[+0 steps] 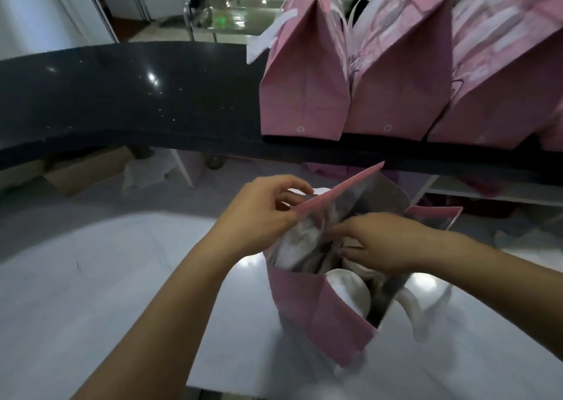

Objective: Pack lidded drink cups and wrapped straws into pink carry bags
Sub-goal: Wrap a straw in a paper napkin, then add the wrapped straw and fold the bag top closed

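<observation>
An open pink carry bag stands on the pale steel worktop in front of me. My left hand pinches the bag's left upper rim and holds it open. My right hand reaches down into the bag's mouth, fingers curled among what is inside; what they hold is hidden. A lidded cup with a white domed lid shows inside the bag, below my right hand. A white handle hangs over the bag's right side. No straw shows plainly.
Three packed pink bags stand in a row on the raised dark counter at the back right. Cardboard boxes lie under that counter on the left. A shelf sits behind the open bag.
</observation>
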Action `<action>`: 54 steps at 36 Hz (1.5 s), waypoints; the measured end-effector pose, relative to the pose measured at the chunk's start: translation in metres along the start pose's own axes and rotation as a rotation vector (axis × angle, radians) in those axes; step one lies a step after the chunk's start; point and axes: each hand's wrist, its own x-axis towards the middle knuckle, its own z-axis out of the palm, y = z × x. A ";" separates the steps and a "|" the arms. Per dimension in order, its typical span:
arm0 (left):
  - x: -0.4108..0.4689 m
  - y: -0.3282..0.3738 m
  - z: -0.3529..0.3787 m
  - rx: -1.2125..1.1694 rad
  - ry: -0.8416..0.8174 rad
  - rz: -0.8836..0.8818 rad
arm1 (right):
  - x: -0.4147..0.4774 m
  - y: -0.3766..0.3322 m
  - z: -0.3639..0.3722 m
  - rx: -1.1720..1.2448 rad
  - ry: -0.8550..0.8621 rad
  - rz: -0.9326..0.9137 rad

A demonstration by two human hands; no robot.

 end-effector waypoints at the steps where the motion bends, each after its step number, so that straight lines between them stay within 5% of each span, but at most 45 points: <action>1: 0.004 -0.001 -0.002 0.020 -0.004 0.019 | -0.009 0.000 -0.007 0.032 0.050 0.017; 7: 0.028 0.007 -0.004 0.115 -0.085 0.109 | -0.048 0.037 -0.011 0.404 0.769 0.186; 11: 0.031 0.006 0.007 0.095 -0.022 0.111 | -0.056 0.074 0.024 1.057 1.085 0.384; 15: 0.007 -0.001 0.018 0.014 0.108 0.083 | -0.057 0.099 0.061 1.622 0.947 0.545; 18: -0.021 -0.017 0.026 -0.224 0.225 0.048 | -0.058 0.098 0.083 1.734 0.755 0.518; 21: -0.045 -0.051 0.037 -0.401 0.349 0.074 | -0.053 0.090 0.099 1.808 0.779 0.525; 26: -0.083 -0.115 0.058 -0.713 0.048 -0.083 | -0.051 0.081 0.126 1.889 0.798 0.557; 31: -0.106 -0.127 0.075 -0.507 -0.316 -0.114 | -0.062 0.054 0.131 1.766 0.727 0.431; 34: -0.098 -0.122 0.078 -0.362 -0.250 -0.182 | -0.074 0.052 0.138 1.796 0.705 0.289; 38: -0.077 -0.123 0.069 -0.237 -0.183 -0.087 | -0.089 0.060 0.134 1.798 0.409 0.003; 43: -0.057 -0.115 0.050 -0.128 -0.060 0.035 | -0.082 0.079 0.124 1.318 0.374 0.139; 54: -0.028 -0.097 0.030 -0.268 -0.043 0.016 | -0.048 0.090 0.077 1.186 0.409 0.034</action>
